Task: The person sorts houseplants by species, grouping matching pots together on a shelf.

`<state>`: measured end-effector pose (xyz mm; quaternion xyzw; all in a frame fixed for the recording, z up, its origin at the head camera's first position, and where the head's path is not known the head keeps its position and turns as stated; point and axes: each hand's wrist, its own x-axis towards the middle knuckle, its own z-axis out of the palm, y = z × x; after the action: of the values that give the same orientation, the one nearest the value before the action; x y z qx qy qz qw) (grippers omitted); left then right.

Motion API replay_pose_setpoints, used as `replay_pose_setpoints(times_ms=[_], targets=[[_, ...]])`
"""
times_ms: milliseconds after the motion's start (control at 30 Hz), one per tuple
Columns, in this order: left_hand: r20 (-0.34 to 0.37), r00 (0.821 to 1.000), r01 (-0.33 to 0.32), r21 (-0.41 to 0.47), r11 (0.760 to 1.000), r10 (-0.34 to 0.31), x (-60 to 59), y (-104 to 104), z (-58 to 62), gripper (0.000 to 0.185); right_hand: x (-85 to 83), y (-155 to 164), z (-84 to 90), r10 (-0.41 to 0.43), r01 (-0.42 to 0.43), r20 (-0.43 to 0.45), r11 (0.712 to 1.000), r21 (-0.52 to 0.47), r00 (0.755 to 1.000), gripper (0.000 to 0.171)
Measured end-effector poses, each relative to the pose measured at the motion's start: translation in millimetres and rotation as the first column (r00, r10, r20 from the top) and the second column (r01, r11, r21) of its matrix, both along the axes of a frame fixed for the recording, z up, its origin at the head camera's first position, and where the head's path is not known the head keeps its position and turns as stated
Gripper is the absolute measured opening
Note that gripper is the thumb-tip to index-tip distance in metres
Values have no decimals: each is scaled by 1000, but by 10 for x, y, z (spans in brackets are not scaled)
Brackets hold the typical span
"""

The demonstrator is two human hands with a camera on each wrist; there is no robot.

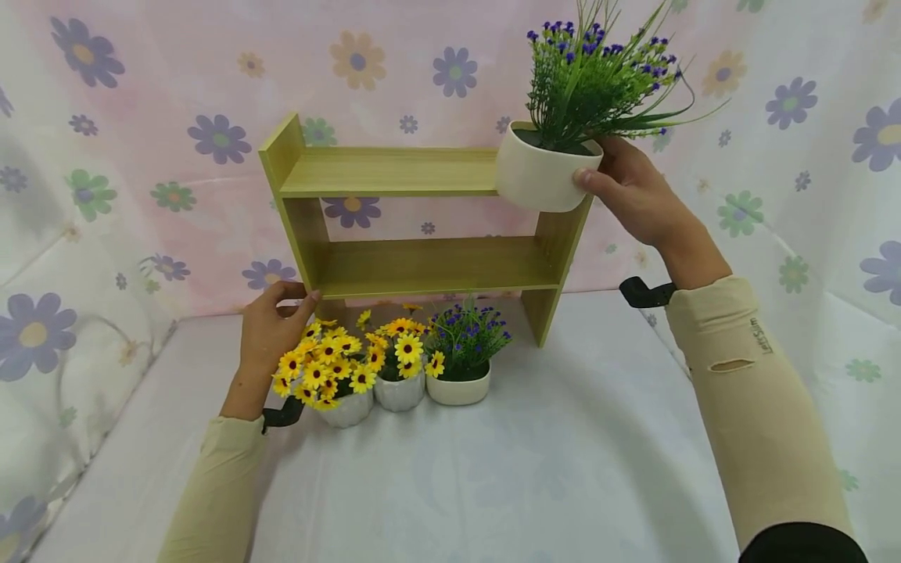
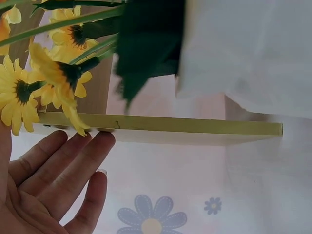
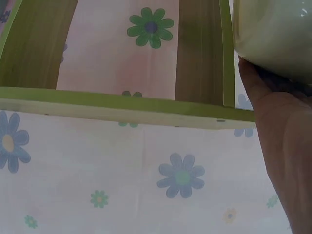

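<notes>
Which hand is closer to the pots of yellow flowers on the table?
Left. The left hand rests on the shelf just beside the yellow flowers; the right hand holds the purple-flowered pot high at the top shelf.

Your shelf (image 1: 415,266) looks like wood-grain board with a pale yellow-green laminate, matt and smooth, its front edges banded in the same tone (image 3: 122,105). The pot (image 1: 542,176) in your right hand (image 1: 637,195) reads as cream ceramic or plastic, smooth with a soft sheen; the right wrist view shows a small highlight on it. Its purple-flowered plant (image 1: 598,78) looks like plastic, thin and slightly glossy. The yellow daisies (image 1: 331,367) have matt, fabric-like petals. The desk (image 1: 563,469) wears a smooth white cloth, and the backdrop (image 1: 176,117) is a thin printed flower fabric, lightly creased. Your sleeves (image 1: 753,391) are matt beige knit.
</notes>
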<state>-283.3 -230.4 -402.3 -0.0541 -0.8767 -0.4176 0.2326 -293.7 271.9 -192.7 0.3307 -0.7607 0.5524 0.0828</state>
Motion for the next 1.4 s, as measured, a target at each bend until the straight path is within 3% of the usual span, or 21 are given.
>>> replay_pose_setpoints(times_ms=[133,300,600,900,1267,1400], targets=[[0,1000,-3,-1,1000,3,10,-4,-2,48,-35,-79,-9,66,-64,27,997,-51,997,57],[-9,1000,15,12,1000,-15,10,-10,-11,47,-50,-154,-28,47,-45,29,998,-50,998,56],[-10,1000,18,17,1000,-18,19,-25,-12,46,-26,-275,-32,-116,115,27,993,21,993,60],[3,1000,6,10,1000,-6,24,-34,-20,48,-60,-408,-7,-297,290,120,954,77,947,77],[12,1000,12,16,1000,-12,26,-13,1,47,-114,-493,73,-454,427,124,884,191,883,76],[7,1000,14,13,1000,-15,26,-18,7,47,-146,-517,91,-473,447,137,876,180,871,75]])
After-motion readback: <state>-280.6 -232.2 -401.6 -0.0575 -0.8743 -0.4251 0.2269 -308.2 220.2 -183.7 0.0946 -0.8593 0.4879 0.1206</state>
